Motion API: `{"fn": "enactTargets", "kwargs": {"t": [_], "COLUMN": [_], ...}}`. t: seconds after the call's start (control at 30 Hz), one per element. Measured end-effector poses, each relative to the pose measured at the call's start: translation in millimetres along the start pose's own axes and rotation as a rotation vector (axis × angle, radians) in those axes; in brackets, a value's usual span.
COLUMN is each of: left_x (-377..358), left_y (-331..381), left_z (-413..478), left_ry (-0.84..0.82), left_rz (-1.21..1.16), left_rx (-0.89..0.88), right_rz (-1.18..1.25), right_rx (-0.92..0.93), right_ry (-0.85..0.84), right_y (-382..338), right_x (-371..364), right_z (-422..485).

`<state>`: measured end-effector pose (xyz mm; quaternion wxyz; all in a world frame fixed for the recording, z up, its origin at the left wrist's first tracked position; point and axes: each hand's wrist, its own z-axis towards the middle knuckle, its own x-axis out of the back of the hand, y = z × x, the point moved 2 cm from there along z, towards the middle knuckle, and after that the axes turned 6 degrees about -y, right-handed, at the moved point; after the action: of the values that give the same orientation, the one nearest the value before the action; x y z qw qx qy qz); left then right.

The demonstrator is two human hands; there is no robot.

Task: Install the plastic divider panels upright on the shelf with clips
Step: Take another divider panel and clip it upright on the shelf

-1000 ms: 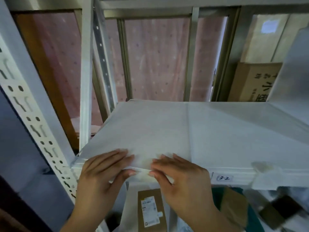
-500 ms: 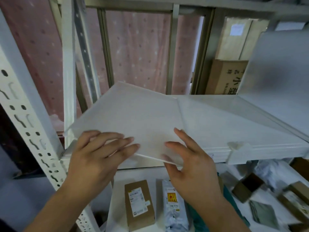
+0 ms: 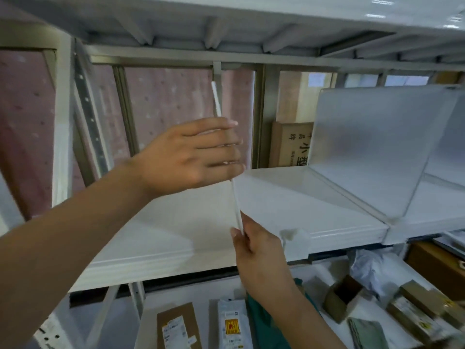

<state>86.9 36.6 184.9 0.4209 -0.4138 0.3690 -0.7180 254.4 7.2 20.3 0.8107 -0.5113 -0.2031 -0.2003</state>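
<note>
The thin white translucent plastic divider panel [image 3: 236, 210] stood upright, edge-on, above the white metal shelf [image 3: 289, 197]. The left hand [image 3: 193, 154], fingers extended, clasped its upper part; the right hand [image 3: 256, 250] pinched its lower front edge from below.

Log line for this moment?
step: raising panel | translucent white plastic divider panel: upright, edge-on | left hand: steadies top | right hand: pinches bottom | white clip: on shelf edge
</note>
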Motion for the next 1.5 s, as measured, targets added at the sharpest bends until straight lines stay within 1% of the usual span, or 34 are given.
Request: {"fn": "enactTargets", "kwargs": {"t": [0.1,0.2,0.3,0.57,0.67,0.77,1.0,1.2,1.33,1.47,1.5], "left_x": [-13.4,-25.2,-35.7,-67.6,-77.0,-84.2,-88.7,-88.9,-89.4,-90.2,-90.3], "left_y": [-7.3,-11.0,-13.4,-15.3,-10.6,-4.5,3.2,7.2,10.2,10.4,10.2], "left_z": [29.8,55.3,76.9,107.9,116.6,121.1,127.6,132.2,129.5,128.5,129.2], "left_ry": [-0.025,-0.039,-0.058,-0.106,-0.065,-0.028,0.004,0.045,0.024,-0.022,-0.02], "left_rz": [0.039,0.065,0.077,0.034,0.037,0.05,0.018,-0.017,-0.09,-0.211,-0.236], "left_rx": [-0.091,-0.109,-0.106,-0.038,-0.03,-0.041,-0.028,-0.01,0.048,0.092,0.094], "right_rz": [0.019,0.028,0.017,0.049,0.093,0.079,0.069,0.09,-0.027,-0.33,-0.337], "right_rx": [-0.048,-0.032,-0.022,-0.013,-0.015,-0.001,-0.006,0.032,0.075,0.199,0.229], "right_ry": [0.019,-0.01,-0.096,-0.157,-0.15,-0.145,-0.166,-0.153,-0.114,0.064,0.083], "right_y": [10.6,17.1,22.9,46.6,56.4,64.3,75.6,82.8,82.0,80.5,79.7], "right_x": [13.2,32.5,59.0,111.0,119.9,122.9,131.3,132.5,131.0,131.2,127.6], "right_z": [2.8,7.6,21.0,44.1,46.7,47.0,48.9,42.4,43.6,49.9,50.3]}}
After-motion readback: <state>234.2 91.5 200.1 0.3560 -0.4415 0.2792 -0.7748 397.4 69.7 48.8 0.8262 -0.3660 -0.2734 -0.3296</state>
